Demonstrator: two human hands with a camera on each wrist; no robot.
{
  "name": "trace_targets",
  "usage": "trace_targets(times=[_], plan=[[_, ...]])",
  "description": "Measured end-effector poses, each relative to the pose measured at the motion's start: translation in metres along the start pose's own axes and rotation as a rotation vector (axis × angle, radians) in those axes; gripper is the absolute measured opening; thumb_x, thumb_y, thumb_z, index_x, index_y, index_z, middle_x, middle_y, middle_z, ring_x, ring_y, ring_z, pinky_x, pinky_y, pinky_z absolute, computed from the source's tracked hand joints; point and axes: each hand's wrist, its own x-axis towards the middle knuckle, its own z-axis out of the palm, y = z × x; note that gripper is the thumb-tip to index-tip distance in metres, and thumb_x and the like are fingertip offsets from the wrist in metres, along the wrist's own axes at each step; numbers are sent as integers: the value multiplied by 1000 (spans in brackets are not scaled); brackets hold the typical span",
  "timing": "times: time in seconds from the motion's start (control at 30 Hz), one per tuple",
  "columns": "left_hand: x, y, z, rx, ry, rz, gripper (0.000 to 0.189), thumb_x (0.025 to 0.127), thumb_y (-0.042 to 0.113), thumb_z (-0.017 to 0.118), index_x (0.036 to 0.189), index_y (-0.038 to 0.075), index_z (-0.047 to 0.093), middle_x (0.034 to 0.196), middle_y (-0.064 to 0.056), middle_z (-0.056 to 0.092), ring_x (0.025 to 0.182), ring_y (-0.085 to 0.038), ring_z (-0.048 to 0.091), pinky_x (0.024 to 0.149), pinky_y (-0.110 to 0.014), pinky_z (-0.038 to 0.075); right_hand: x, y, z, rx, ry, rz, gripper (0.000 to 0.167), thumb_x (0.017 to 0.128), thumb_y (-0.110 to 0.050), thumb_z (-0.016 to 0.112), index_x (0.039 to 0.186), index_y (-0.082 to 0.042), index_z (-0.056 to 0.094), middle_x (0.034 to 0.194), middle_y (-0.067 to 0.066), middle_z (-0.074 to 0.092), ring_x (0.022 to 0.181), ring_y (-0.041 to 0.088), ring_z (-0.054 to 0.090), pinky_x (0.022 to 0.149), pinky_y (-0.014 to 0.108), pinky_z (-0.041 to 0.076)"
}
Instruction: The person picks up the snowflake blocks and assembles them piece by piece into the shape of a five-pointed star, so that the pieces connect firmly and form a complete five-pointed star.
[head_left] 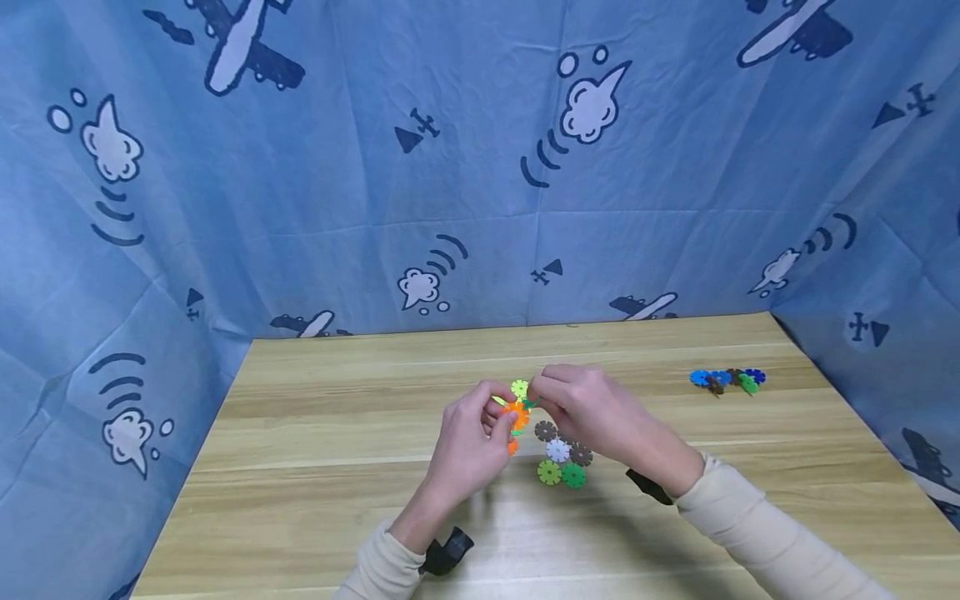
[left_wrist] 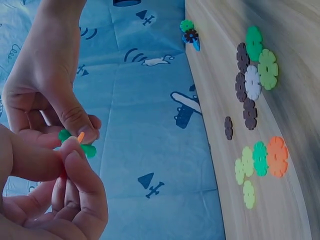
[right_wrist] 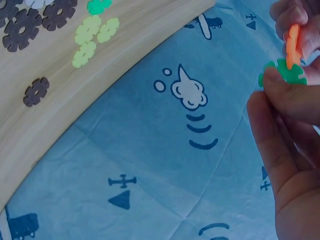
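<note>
Your left hand [head_left: 468, 442] pinches the orange disc [head_left: 518, 413]; just right, your right hand [head_left: 592, 414] pinches the green disc [right_wrist: 289, 75], seemingly touching.

Soft, fairly bright light covers the surface [head_left: 322, 450], leaving a pale sheen at its near middle and a diffuse shadow near the right sleeve [head_left: 765, 529]. Both wrist views look dimmer and hazier, their fine detail slightly soft.
</note>
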Motion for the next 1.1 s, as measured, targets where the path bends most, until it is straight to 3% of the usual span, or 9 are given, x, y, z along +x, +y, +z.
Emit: trace_targets(times=[0.27, 0.43, 0.6, 0.8, 1.0, 1.1], plan=[[-2, -1, 10, 31, 55, -43, 18, 87, -11, 65, 96, 5, 65, 70, -7, 63, 59, -6, 56, 58, -19, 50, -5, -6, 2, -76, -18, -10, 42, 59, 23, 64, 70, -13, 46, 64, -6, 35, 58, 4, 29, 48, 11, 21], [-4, -5, 15, 56, 88, -81, 21, 81, -13, 62, 89, 7, 64, 64, 0, 58, 57, -6, 51, 55, -20, 45, -9, -12, 7, -113, -39, -38, 42, 59, 20, 71, 69, -13, 47, 63, -6, 38, 57, 4, 31, 48, 10, 23], [-5, -4, 15, 59, 60, -104, 22, 82, -12, 60, 89, 8, 66, 64, 2, 57, 57, -7, 51, 55, -20, 45, -13, -13, 9, -114, -58, -43, 40, 63, 19, 73, 69, -12, 48, 63, -5, 37, 56, 3, 28, 49, 10, 21], [-5, -4, 12, 74, 17, -53, 20, 87, -10, 64, 98, 5, 69, 69, -1, 61, 59, -4, 54, 57, -19, 49, -13, -10, 5, -89, -69, -38, 37, 64, 16, 81, 75, -9, 56, 68, -2, 50, 58, 6, 44, 49, 12, 41], [-3, -2, 9, 33, 1, -23, 18, 90, -6, 67, 103, 5, 70, 73, -7, 68, 59, -2, 60, 57, -19, 53, -8, -6, 0, -36, -53, -50, 36, 68, 23, 63, 81, -10, 56, 74, -4, 49, 60, 2, 37, 48, 9, 33], [-3, -2, 8, 6, -4, -27, 18, 90, -5, 68, 105, 5, 71, 75, -8, 69, 60, -4, 62, 56, -20, 54, -6, -5, -2, -15, -45, -48, 36, 70, 22, 58, 87, -10, 62, 78, -4, 54, 61, 2, 40, 49, 9, 36]])
